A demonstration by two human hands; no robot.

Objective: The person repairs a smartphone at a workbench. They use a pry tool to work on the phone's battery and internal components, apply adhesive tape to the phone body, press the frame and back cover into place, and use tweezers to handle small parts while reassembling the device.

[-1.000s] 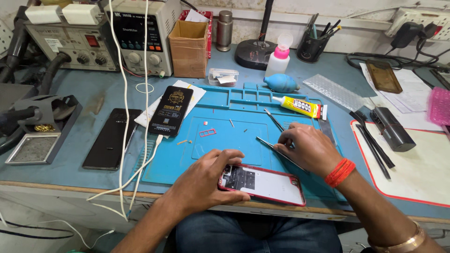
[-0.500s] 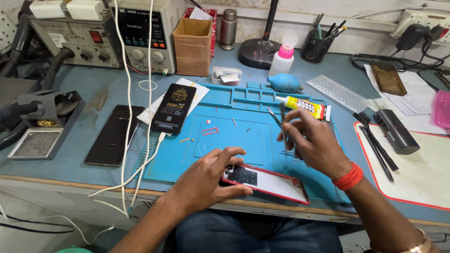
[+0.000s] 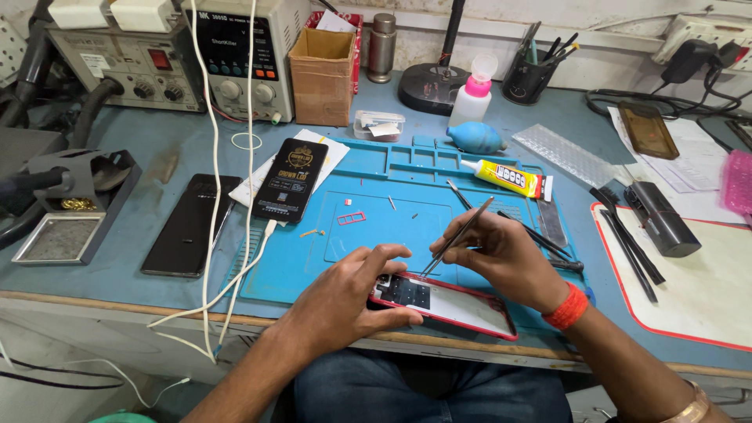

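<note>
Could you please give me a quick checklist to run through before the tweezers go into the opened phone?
1. Phone steadied: ok, the left hand grips its left end.
2. Tweezers in hand: ok, the right hand holds them, tips down at the phone's top edge.
3. Phone fully on the mat: not ok, it lies at the near edge and partly overhangs.
4. Loose small parts clear of the hands: ok, they lie farther back on the mat.
5. Glue tube capped: cannot tell.
</note>
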